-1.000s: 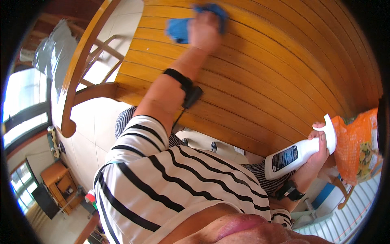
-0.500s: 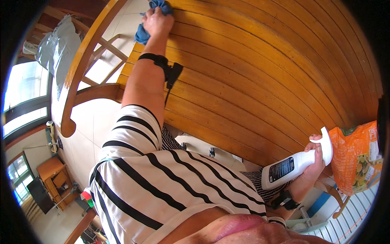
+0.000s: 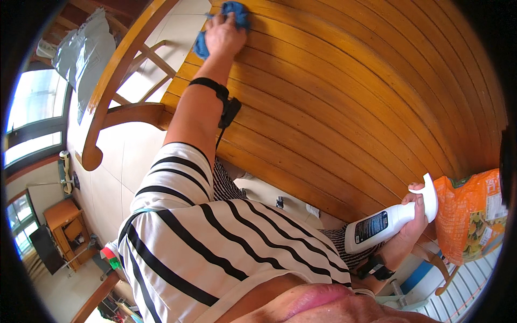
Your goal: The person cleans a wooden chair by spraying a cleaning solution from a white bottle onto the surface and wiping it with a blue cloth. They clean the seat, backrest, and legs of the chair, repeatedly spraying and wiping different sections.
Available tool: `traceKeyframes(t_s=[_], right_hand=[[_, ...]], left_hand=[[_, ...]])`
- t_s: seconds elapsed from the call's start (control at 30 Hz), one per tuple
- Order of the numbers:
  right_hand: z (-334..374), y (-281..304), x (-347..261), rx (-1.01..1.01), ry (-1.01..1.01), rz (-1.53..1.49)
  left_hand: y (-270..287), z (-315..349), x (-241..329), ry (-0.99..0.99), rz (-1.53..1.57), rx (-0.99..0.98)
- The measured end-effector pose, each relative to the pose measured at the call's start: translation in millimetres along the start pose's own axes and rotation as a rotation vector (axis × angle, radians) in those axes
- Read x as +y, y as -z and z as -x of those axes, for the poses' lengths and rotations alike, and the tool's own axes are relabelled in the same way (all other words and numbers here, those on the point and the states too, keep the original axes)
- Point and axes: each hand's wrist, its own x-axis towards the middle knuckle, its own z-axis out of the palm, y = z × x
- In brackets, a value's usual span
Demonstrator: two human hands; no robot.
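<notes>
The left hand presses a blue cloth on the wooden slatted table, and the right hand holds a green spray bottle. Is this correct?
Not quite. In the head view the spray bottle held in the right hand is white, not green. The left hand does press a blue cloth on the wooden slatted table.

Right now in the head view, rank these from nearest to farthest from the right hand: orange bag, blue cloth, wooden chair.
From the right hand, which holds the white spray bottle:
1. Orange bag, just beside it at the table's right edge.
2. Blue cloth, far across the table, under the left hand.
3. Wooden chair, beyond the table's left end.
</notes>
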Motion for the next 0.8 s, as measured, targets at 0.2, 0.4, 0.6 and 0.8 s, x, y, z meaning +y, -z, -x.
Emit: traceKeyframes(t_s=[0.2,0.4,0.6,0.8], right_hand=[[-1.0,-8.7,-5.1,-0.024,0.025,-0.007],[-2.1,-15.4,-13.5,-0.062,0.011,-0.002],[0.1,-12.1,-10.2,0.03,0.039,0.0],[3.8,-19.9,-17.6,0.031,0.056,-0.009]], left_hand=[[4.5,6.9,39.4,-0.078,0.039,0.05],[31.3,41.7,122.8,-0.439,0.185,0.007],[24.6,16.7,61.8,-0.275,0.107,-0.062],[-1.8,14.9,70.7,-0.13,-0.019,0.039]])
